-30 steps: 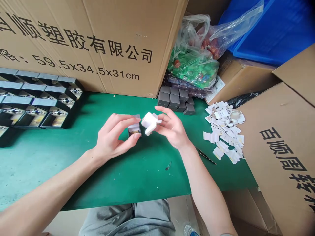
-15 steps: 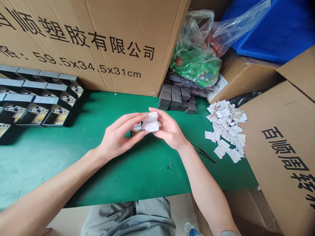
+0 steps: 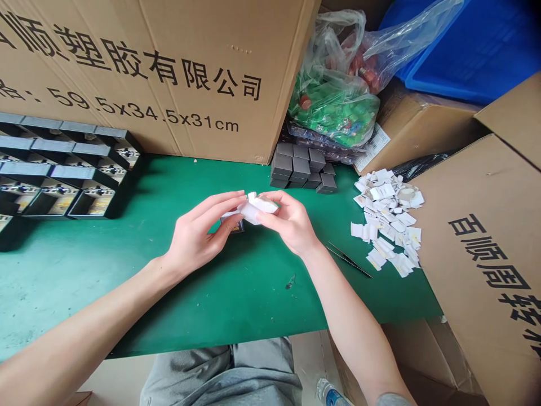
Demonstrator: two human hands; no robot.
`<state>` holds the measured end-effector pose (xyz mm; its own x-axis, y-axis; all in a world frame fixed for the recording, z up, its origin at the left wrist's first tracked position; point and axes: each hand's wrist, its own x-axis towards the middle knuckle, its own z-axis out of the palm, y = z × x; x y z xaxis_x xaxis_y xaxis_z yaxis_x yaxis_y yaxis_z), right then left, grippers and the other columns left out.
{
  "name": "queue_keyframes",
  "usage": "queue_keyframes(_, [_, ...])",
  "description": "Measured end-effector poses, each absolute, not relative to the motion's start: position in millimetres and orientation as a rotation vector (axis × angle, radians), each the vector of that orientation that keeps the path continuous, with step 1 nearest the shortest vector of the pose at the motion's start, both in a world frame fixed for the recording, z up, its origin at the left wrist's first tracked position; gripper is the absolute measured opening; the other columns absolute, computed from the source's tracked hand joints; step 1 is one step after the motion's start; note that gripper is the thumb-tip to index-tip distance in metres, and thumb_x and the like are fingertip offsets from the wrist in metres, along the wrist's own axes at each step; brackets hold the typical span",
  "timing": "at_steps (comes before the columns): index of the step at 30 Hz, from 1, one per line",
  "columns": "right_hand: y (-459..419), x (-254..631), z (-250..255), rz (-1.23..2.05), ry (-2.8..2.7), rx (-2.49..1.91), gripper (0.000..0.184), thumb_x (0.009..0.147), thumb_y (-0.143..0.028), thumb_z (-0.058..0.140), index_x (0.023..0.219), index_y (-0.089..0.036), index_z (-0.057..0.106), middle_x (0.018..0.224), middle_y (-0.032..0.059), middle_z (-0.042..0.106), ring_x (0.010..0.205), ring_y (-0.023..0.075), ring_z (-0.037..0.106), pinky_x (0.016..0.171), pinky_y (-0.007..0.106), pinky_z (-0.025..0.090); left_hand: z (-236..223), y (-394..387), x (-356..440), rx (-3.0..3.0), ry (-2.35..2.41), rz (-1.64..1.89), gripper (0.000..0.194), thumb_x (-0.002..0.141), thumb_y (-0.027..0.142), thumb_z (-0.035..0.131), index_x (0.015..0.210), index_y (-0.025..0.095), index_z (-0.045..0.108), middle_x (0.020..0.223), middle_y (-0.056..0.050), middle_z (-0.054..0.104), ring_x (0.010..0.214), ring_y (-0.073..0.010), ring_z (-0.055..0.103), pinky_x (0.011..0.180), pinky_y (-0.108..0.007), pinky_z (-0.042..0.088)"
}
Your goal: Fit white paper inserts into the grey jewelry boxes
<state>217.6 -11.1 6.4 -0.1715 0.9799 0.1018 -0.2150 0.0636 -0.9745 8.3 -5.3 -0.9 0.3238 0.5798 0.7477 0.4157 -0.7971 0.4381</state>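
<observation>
Both my hands meet above the green mat (image 3: 211, 293) at the middle of the view. My left hand (image 3: 198, 234) is closed round a small dark box (image 3: 235, 224), of which only a corner with a yellowish face shows between the fingers. My right hand (image 3: 287, 223) pinches a folded white paper piece (image 3: 257, 207) and holds it against the top of the box. The fingertips of both hands touch around the paper.
A big printed carton (image 3: 169, 73) stands behind the mat. Rows of open dark boxes (image 3: 63, 175) lie at the left, a stack of grey boxes (image 3: 302, 166) at the back, a heap of white paper slips (image 3: 391, 217) and tweezers (image 3: 349, 260) at the right, another carton (image 3: 486, 242) beyond.
My right hand has brought the white paper piece left and down onto the small box in my left hand. The hands have closed together.
</observation>
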Motion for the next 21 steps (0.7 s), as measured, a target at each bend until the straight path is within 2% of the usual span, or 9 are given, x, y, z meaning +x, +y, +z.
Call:
queue_keyframes(3, [-11.5, 216.8, 6.0, 1.380, -1.239, -0.899, 0.044, 0.073, -0.050, 0.094, 0.102, -0.025, 0.073, 0.110, 0.0031, 0.076, 0.102, 0.0215, 0.071, 0.093, 0.040, 0.062, 1.4, -7.5, 8.1, 2.464, 0.905, 1.447, 0.030, 0.103, 0.010, 0.061, 0.128, 0.024, 0.071, 0.132, -0.006, 0.076, 0.117, -0.0209, 0.076, 0.103, -0.032, 0.062])
queue_keyframes(8, [-12.2, 215.8, 10.6, 1.288, -1.294, -0.975, 0.040, 0.075, -0.056, 0.091, 0.089, -0.023, 0.073, 0.109, 0.0051, 0.077, 0.105, 0.0229, 0.071, 0.096, 0.039, 0.058, 1.5, -6.3, 7.4, 2.443, 1.046, 1.501, 0.023, 0.104, 0.015, 0.060, 0.118, 0.025, 0.075, 0.137, -0.007, 0.073, 0.115, -0.0222, 0.076, 0.096, -0.033, 0.065])
queue_keyframes(12, [-11.7, 215.7, 11.1, 1.285, -1.285, -0.943, 0.039, 0.074, -0.054, 0.092, 0.078, -0.021, 0.070, 0.109, 0.0047, 0.077, 0.105, 0.0220, 0.070, 0.093, 0.036, 0.058, 0.3, -3.9, 7.0, 2.342, 1.161, 1.551, 0.011, 0.101, 0.022, 0.067, 0.106, 0.023, 0.076, 0.112, -0.006, 0.077, 0.097, -0.0197, 0.077, 0.082, -0.030, 0.066])
queue_keyframes(14, [-11.5, 215.4, 9.4, 1.309, -1.269, -0.934, 0.039, 0.071, -0.052, 0.094, 0.081, -0.022, 0.071, 0.106, 0.0035, 0.077, 0.099, 0.0204, 0.070, 0.089, 0.034, 0.058, -0.5, -3.7, 6.3, 2.320, 1.176, 1.555, 0.009, 0.101, 0.024, 0.067, 0.101, 0.023, 0.076, 0.102, -0.004, 0.078, 0.087, -0.0182, 0.076, 0.077, -0.029, 0.065])
queue_keyframes(18, [-11.9, 213.3, 6.1, 1.325, -1.207, -0.963, 0.046, 0.066, -0.050, 0.098, 0.089, -0.022, 0.069, 0.091, -0.0007, 0.075, 0.083, 0.0164, 0.069, 0.080, 0.031, 0.059, 1.4, -6.1, 6.4, 2.309, 1.118, 1.513, 0.014, 0.103, 0.023, 0.064, 0.103, 0.024, 0.077, 0.102, -0.003, 0.080, 0.085, -0.0173, 0.077, 0.073, -0.027, 0.065])
queue_keyframes(21, [-12.5, 211.5, 7.1, 1.310, -1.194, -1.001, 0.048, 0.066, -0.053, 0.097, 0.088, -0.022, 0.069, 0.090, 0.0002, 0.076, 0.085, 0.0176, 0.071, 0.082, 0.033, 0.060, 5.8, -8.7, 7.9, 2.318, 1.097, 1.513, 0.017, 0.104, 0.022, 0.062, 0.109, 0.023, 0.079, 0.106, -0.004, 0.081, 0.084, -0.0154, 0.076, 0.070, -0.024, 0.064])
